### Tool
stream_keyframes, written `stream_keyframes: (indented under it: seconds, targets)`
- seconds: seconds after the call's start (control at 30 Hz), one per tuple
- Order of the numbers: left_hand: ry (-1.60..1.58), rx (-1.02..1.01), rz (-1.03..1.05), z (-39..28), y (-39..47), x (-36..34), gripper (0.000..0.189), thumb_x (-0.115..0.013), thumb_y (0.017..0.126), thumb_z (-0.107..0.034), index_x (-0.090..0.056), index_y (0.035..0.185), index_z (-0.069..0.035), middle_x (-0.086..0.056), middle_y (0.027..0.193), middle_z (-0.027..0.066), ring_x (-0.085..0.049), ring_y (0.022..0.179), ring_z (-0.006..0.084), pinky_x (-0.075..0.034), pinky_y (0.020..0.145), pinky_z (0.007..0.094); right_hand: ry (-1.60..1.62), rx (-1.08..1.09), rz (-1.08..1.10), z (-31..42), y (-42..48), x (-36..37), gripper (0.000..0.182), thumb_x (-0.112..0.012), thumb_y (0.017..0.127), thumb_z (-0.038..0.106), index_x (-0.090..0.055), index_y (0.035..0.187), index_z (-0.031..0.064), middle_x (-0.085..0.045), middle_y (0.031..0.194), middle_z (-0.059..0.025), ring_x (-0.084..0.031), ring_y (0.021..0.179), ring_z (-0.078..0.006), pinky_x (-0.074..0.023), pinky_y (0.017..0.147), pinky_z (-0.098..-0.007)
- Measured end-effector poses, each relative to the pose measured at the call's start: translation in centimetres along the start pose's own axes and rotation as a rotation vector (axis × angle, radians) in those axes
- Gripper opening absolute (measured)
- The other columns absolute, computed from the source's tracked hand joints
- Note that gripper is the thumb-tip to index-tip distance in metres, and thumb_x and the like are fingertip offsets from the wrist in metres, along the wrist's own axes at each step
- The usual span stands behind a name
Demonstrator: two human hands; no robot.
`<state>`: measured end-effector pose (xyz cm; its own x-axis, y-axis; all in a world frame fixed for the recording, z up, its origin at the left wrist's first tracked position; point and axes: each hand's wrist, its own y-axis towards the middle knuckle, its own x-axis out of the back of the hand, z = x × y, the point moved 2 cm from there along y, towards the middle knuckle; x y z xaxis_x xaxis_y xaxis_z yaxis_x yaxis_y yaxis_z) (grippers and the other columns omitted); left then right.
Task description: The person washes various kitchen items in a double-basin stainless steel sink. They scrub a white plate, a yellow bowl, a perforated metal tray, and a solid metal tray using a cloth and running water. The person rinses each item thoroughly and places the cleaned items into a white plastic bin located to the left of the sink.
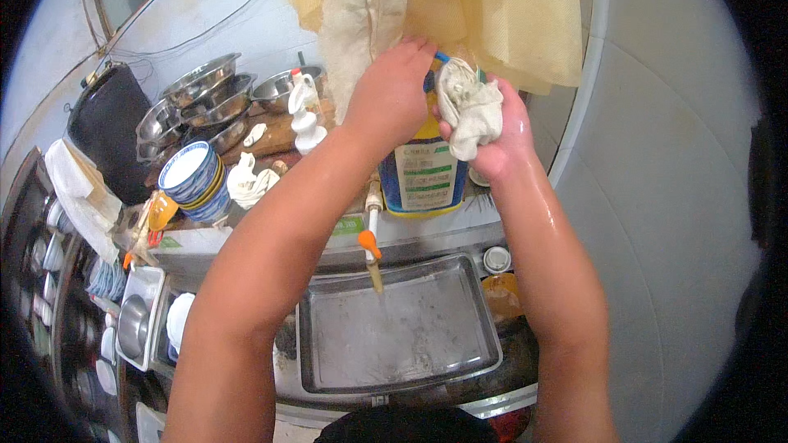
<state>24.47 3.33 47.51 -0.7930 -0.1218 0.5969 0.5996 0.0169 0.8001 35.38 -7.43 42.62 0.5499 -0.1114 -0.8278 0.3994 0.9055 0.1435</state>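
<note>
My right hand (508, 132) holds a crumpled, stained white cloth (471, 107) in its palm. Behind the cloth, on the ledge, stands a large blue and yellow plastic jug (431, 178) with a printed label. My left hand (394, 89) is bent over the top of this jug, beside a blue pump spout (442, 56) that points at the cloth. The left fingers are mostly hidden behind the hand, so their grip does not show. Below both arms, a rectangular metal tray (394, 326) lies under a tap with an orange handle (369, 243).
Stacked steel basins (203, 89), blue-patterned bowls (194, 178), a white spray bottle (305, 114) and another cloth (249, 181) crowd the ledge at left. Yellowish cloths (517, 24) hang above the jug. A tiled wall (665, 197) bounds the right side. Crockery and a white tub (144, 320) stand lower left.
</note>
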Motion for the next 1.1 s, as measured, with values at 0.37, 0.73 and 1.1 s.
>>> stream_keyframes:
  seconds: [0.37,0.73,1.1]
  targets:
    - [-0.187,0.348,0.260,-3.7,-29.3,6.1,0.046,-0.061,0.074,-0.004,-0.055,0.120,-0.004,-0.049,0.133,0.0195,-0.048,0.123,0.0383,-0.041,0.102,0.0444,0.077,-0.403,-0.720,-21.7,-16.2,23.2,0.036,-0.065,0.083,0.047,-0.062,0.092,0.0127,-0.064,0.082,-0.0068,-0.058,0.063,-0.0231,-0.0524,0.064,-0.0434]
    - [-0.321,1.119,0.564,-3.4,-57.6,11.8,0.030,-0.064,0.076,-0.007,-0.062,0.106,-0.003,-0.062,0.111,0.0171,-0.060,0.103,0.0339,-0.049,0.089,0.0398,0.035,-0.539,-0.681,-39.2,-14.9,26.8,0.020,-0.063,0.089,0.028,-0.057,0.098,0.0112,-0.056,0.083,-0.0043,-0.050,0.058,-0.0176,-0.0432,0.048,-0.0312]
    - [-0.388,1.533,0.580,-0.5,-71.2,8.4,0.041,-0.064,0.077,-0.015,-0.056,0.115,0.000,-0.065,0.102,0.0192,-0.066,0.092,0.0312,-0.052,0.081,0.0408,0.037,-0.407,-0.775,-37.9,-15.0,27.4,0.025,-0.067,0.087,0.030,-0.058,0.103,0.0125,-0.059,0.085,-0.0054,-0.058,0.066,-0.0203,-0.0484,0.051,-0.0296]
